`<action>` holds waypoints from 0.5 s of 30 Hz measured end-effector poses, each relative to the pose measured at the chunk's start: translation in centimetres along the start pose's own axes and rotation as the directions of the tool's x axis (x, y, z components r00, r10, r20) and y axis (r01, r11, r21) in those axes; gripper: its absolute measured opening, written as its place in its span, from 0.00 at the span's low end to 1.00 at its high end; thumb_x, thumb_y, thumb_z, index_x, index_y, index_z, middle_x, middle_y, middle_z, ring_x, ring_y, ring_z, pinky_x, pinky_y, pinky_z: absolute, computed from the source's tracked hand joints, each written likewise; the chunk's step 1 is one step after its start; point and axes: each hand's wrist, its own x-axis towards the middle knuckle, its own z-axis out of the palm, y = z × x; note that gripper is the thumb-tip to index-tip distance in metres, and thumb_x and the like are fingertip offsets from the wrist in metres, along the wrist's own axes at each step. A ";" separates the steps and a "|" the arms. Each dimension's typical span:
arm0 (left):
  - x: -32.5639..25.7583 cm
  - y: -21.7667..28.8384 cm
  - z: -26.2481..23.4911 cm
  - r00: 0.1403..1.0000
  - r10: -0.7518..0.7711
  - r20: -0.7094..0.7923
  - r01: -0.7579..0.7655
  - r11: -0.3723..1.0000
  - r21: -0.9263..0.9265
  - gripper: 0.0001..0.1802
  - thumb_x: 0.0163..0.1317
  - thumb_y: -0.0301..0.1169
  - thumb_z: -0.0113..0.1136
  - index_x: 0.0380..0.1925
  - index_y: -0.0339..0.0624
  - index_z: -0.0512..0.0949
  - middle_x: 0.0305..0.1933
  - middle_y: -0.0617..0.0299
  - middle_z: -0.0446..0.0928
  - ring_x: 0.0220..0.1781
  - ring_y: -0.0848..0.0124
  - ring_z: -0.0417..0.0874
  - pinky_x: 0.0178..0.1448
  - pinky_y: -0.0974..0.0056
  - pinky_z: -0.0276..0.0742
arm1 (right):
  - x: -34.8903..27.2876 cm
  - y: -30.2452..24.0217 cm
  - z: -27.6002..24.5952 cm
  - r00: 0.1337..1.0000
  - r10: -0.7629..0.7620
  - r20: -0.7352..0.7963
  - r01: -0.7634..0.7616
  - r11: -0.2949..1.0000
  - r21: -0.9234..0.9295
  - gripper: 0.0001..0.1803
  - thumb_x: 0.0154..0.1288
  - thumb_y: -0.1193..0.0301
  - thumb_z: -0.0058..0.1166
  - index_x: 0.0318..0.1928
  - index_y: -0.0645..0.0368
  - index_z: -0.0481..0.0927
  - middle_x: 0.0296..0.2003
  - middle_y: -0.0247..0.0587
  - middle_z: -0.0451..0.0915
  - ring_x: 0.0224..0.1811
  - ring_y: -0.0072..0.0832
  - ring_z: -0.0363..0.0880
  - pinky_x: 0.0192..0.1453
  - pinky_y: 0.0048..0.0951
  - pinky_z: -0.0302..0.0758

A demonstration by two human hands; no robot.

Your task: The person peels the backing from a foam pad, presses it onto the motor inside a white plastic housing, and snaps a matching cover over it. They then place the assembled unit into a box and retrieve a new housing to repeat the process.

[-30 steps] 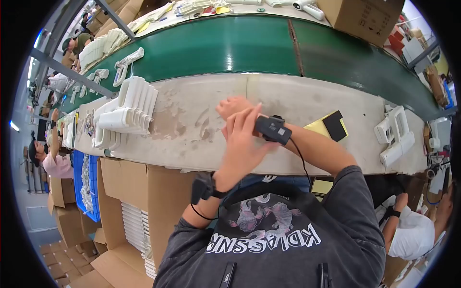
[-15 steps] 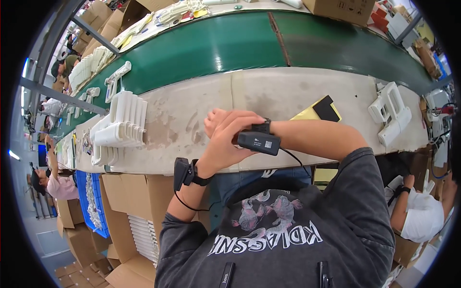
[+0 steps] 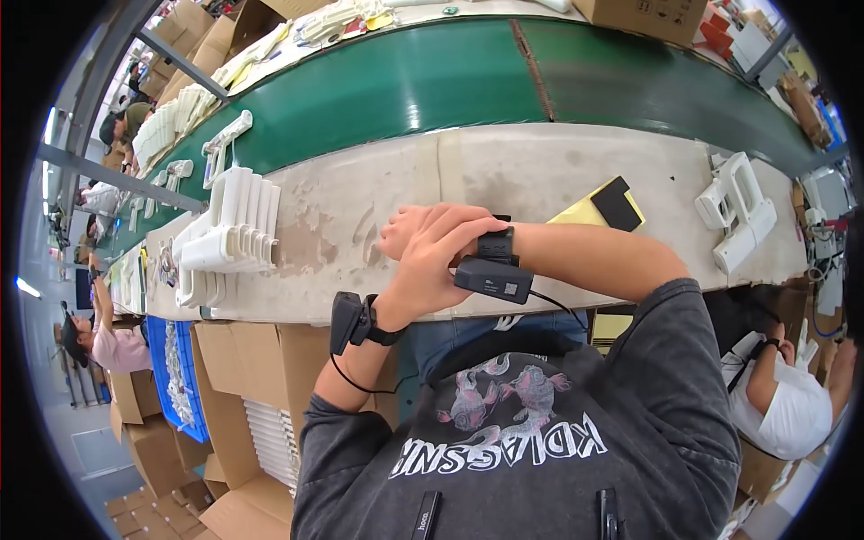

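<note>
My left hand (image 3: 430,270) lies across the back of my right hand (image 3: 400,232), its fingers reaching the black wrist strap (image 3: 498,245) on my right wrist. The left thumb is beside the small black box (image 3: 492,280) fixed to that strap, from which a cable hangs. Under the left hand, my right hand is partly hidden; its visible fingers look curled, and nothing shows in them. A similar black device (image 3: 348,322) is strapped to my left wrist. Both hands are above the near edge of the pale worktable (image 3: 333,193).
White plastic handle-shaped frames (image 3: 229,229) stand stacked at left, with more white parts (image 3: 740,211) at right. A yellow-and-black piece (image 3: 598,207) lies beyond my right forearm. Behind runs a green conveyor belt (image 3: 387,90). Near left are an open carton (image 3: 243,364) and blue crate (image 3: 177,378); co-workers flank me.
My left fingers have slid slightly further over the right wrist strap. The black box has shifted a little down and right, and more of the strap shows.
</note>
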 end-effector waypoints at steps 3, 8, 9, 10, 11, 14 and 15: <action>-0.1 -0.3 -0.2 0.996 0.084 0.003 -0.084 0.992 0.091 0.35 0.36 0.23 0.71 0.53 0.45 0.79 0.50 0.61 0.78 0.51 0.57 0.78 0.56 0.55 0.72 | 0.3 -0.2 -0.5 0.997 0.022 0.069 -0.031 0.990 0.139 0.05 0.51 0.69 0.66 0.29 0.54 0.84 0.34 0.37 0.85 0.41 0.31 0.84 0.42 0.34 0.75; 0.1 -0.4 -0.5 0.987 0.154 0.046 -0.160 0.967 0.199 0.35 0.35 0.23 0.70 0.52 0.46 0.79 0.49 0.63 0.78 0.51 0.59 0.78 0.55 0.54 0.71 | 0.3 1.0 1.8 0.993 0.079 -0.093 -0.025 0.879 0.476 0.06 0.53 0.69 0.65 0.31 0.55 0.84 0.35 0.39 0.85 0.42 0.32 0.84 0.42 0.35 0.76; 0.0 -0.4 -0.5 0.987 0.154 0.047 -0.161 0.967 0.200 0.35 0.35 0.23 0.70 0.52 0.46 0.79 0.49 0.63 0.78 0.51 0.59 0.78 0.55 0.54 0.71 | 1.8 0.5 1.7 0.987 0.099 -0.124 -0.017 0.843 0.538 0.06 0.53 0.69 0.64 0.31 0.56 0.84 0.36 0.39 0.85 0.42 0.32 0.84 0.43 0.35 0.76; -0.2 -0.6 -0.6 0.987 0.142 0.075 -0.153 0.973 0.173 0.35 0.35 0.24 0.71 0.52 0.46 0.79 0.49 0.63 0.78 0.52 0.59 0.78 0.56 0.55 0.71 | 2.0 0.5 2.2 0.982 0.116 -0.152 -0.002 0.803 0.597 0.06 0.53 0.69 0.64 0.32 0.56 0.84 0.36 0.39 0.85 0.42 0.33 0.84 0.43 0.35 0.76; -0.3 -0.7 -0.7 0.986 0.130 0.102 -0.144 0.978 0.148 0.36 0.35 0.25 0.72 0.53 0.45 0.79 0.49 0.63 0.78 0.53 0.60 0.78 0.57 0.55 0.71 | 2.8 0.0 2.5 0.975 0.133 -0.179 0.016 0.758 0.652 0.06 0.54 0.69 0.64 0.32 0.56 0.84 0.36 0.39 0.85 0.43 0.33 0.84 0.43 0.35 0.76; -0.2 -0.2 -1.5 0.971 0.002 0.238 -0.026 0.995 0.099 0.36 0.37 0.28 0.74 0.54 0.45 0.78 0.50 0.62 0.78 0.55 0.60 0.78 0.60 0.55 0.71 | 3.1 0.6 4.0 0.947 0.205 -0.247 0.077 0.601 0.795 0.07 0.55 0.69 0.63 0.33 0.57 0.84 0.37 0.40 0.85 0.43 0.34 0.84 0.43 0.36 0.76; -0.3 -0.2 -1.5 0.972 -0.001 0.236 -0.023 0.995 0.098 0.36 0.37 0.28 0.74 0.54 0.45 0.78 0.50 0.62 0.78 0.55 0.60 0.78 0.60 0.55 0.71 | 3.3 0.8 4.5 0.937 0.233 -0.261 0.097 0.543 0.834 0.07 0.56 0.69 0.63 0.33 0.58 0.84 0.38 0.40 0.85 0.43 0.34 0.84 0.44 0.36 0.77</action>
